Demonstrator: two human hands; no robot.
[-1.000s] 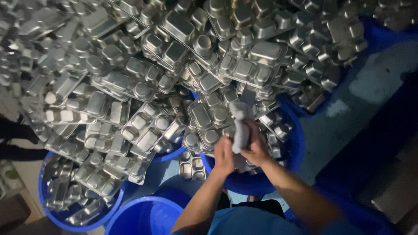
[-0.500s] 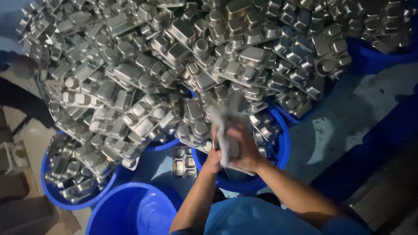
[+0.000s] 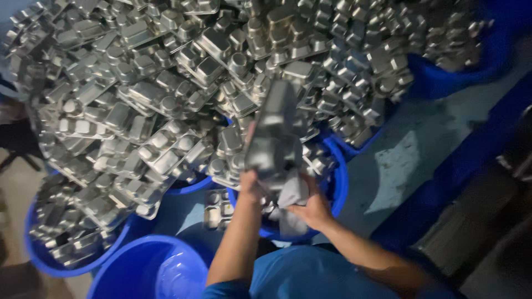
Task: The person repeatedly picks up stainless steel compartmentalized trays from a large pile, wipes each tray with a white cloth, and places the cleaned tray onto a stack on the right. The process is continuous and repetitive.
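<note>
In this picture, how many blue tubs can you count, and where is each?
5, perhaps more hidden under the trays: one empty at bottom centre, one bottom left, one below the hands, one behind it, one top right.

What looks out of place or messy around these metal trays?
The trays are heaped in a jumble that overflows the blue tubs, tilted every way. One tray lies alone low between tubs. The left hand holds a tray upright; the right hand grips a cloth.

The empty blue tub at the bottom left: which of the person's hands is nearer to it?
Left. The left hand, gripping the metal tray, is just up-right of the empty blue tub; the right hand, with the cloth, is farther right.
</note>
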